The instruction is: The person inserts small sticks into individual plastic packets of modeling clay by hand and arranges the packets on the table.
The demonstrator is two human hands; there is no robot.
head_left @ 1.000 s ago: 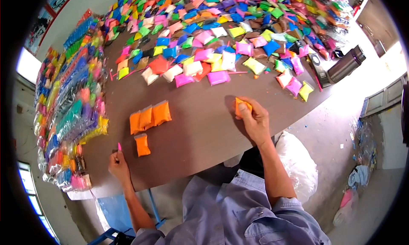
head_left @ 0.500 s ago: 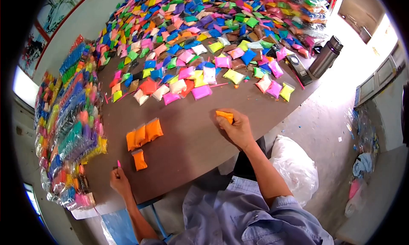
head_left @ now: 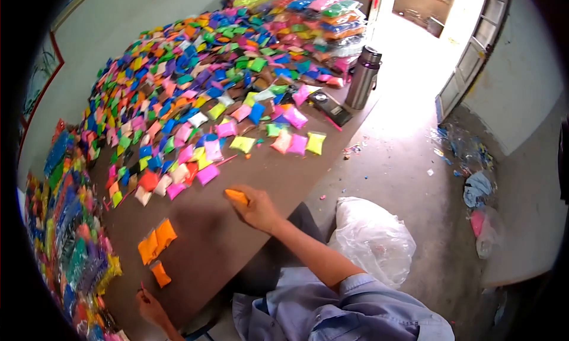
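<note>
My right hand is closed around an orange packet, held over the table near its front edge. The packet's far end sticks out past my thumb and fingers. Low at the left, my left hand is closed on a thin pink stick; only its tip shows. Just beyond that hand lies a single orange packet. A little farther back, several orange packets lie side by side in a short row.
A wide heap of coloured packets covers the back of the brown table. Bagged packets are piled along the left. A steel flask and a dark box stand at the right edge. A white sack sits on the floor.
My view has turned to the right, so the table and heap appear farther left. The right hand keeps the orange packet, now tilted more to the left. The left hand still grips the pink stick.
</note>
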